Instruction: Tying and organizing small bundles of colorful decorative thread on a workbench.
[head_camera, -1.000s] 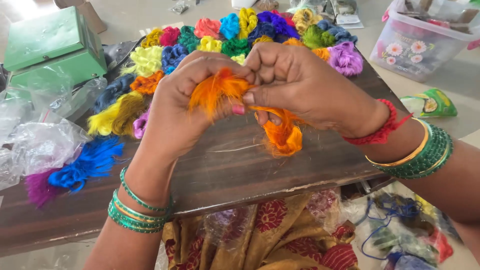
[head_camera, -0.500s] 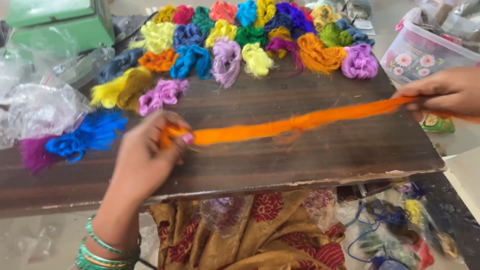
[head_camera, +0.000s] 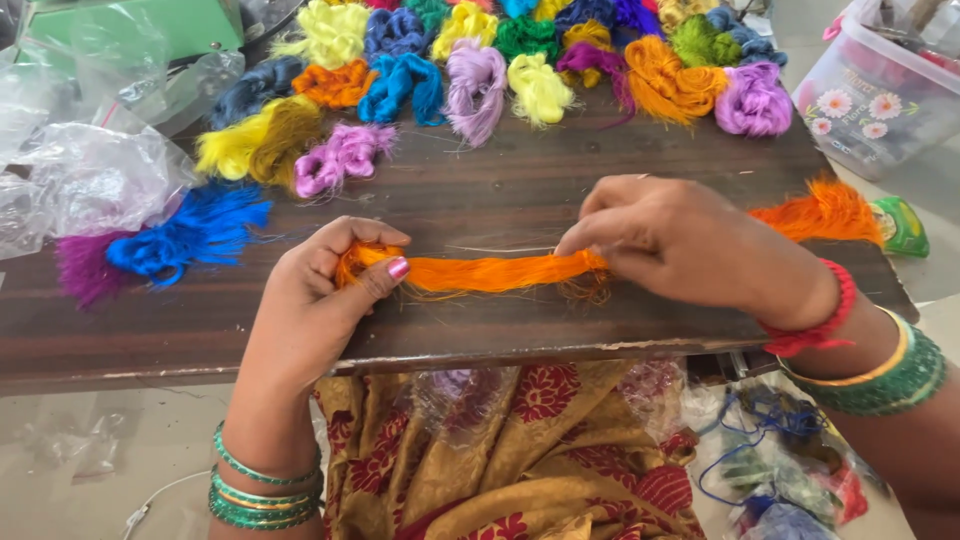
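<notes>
An orange bundle of silk thread (head_camera: 490, 272) lies stretched across a dark wooden board (head_camera: 480, 200). My left hand (head_camera: 325, 290) pinches its left end against the board. Further along, my right hand (head_camera: 680, 245) grips the strand near its middle, and the frayed orange tail (head_camera: 825, 212) fans out past my wrist at the board's right edge. Both wrists wear green bangles, with a red thread on the right one.
Several coloured thread bundles (head_camera: 480, 85) are spread along the board's far side, with blue (head_camera: 190, 235) and purple (head_camera: 85, 268) ones at the left. Clear plastic bags (head_camera: 85, 170) and a green box (head_camera: 190, 22) lie left; a flowered plastic tub (head_camera: 880, 85) stands right.
The thread was bunched between both hands, then pulled out long to the right. Now my right hand has come back in and grips the strand nearer the middle.
</notes>
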